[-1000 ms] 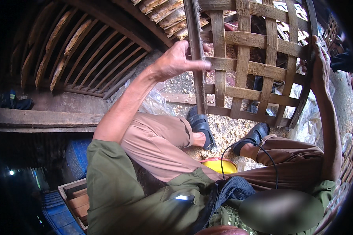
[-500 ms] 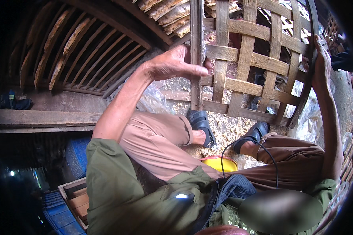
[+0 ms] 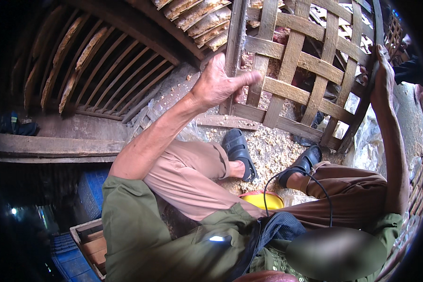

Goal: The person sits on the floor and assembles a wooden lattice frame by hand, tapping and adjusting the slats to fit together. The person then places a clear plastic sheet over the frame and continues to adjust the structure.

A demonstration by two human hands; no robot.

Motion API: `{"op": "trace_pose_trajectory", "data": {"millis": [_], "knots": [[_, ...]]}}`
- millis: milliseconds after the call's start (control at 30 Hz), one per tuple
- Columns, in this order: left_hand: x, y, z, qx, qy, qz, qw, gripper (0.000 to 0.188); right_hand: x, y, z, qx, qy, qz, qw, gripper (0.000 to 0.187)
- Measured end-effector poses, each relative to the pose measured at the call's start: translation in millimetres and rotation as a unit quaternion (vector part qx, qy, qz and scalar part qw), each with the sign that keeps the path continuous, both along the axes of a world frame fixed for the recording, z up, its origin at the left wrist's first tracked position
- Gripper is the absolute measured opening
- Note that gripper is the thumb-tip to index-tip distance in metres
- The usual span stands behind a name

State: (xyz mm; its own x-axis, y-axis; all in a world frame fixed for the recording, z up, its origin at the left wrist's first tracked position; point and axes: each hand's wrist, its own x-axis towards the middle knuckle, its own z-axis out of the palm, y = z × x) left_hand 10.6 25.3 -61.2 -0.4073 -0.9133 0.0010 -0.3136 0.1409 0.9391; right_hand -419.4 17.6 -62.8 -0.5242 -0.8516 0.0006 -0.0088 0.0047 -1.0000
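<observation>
A woven bamboo tray with a dark wooden frame is held up in front of me, tilted, with wide gaps between its flat strips. My left hand grips its left frame bar, the thumb lying across the front and the fingers mostly hidden behind. On the opposite side my right hand is closed round the right frame bar, its fingertips just showing inside the edge. Crumbs stick to some of the strips, and nothing else lies on the lattice that I can make out.
Pale crumbs cover the floor between my sandals. A yellow basin stands between my legs. At left is a slatted wooden rack; crusted slabs are stacked beyond it. Plastic sheeting lies at right, blue crates at lower left.
The tray has tilted, its lower left corner swinging up and leftward. My left hand has moved slightly with it, its thumb lifting and pointing more upward. The right hand stays on its edge.
</observation>
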Motion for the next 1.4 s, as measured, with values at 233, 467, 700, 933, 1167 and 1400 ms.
{"op": "trace_pose_trajectory", "data": {"millis": [233,467,700,933,1167,1400], "knots": [[-4,1,6,0.064,0.013,-0.069,0.996,0.053,3,1,7,0.021,-0.026,-0.043,0.999,0.049],[19,-1,28,0.104,-0.085,-0.142,0.981,0.051,2,2,4,-0.015,-0.044,0.014,0.999,0.051],[7,7,21,0.143,0.041,-0.019,0.989,0.03,13,4,14,-0.023,-0.045,-0.017,0.999,0.046],[-6,1,7,0.089,0.054,0.087,0.991,0.056,14,3,15,-0.007,-0.071,0.002,0.997,0.042],[1,5,13,0.011,0.091,0.194,0.977,0.059,-8,10,8,-0.046,-0.02,0.268,0.962,0.054],[20,-5,27,0.007,0.145,0.251,0.957,0.054,11,43,20,0.053,0.149,0.491,0.857,0.07]]}}
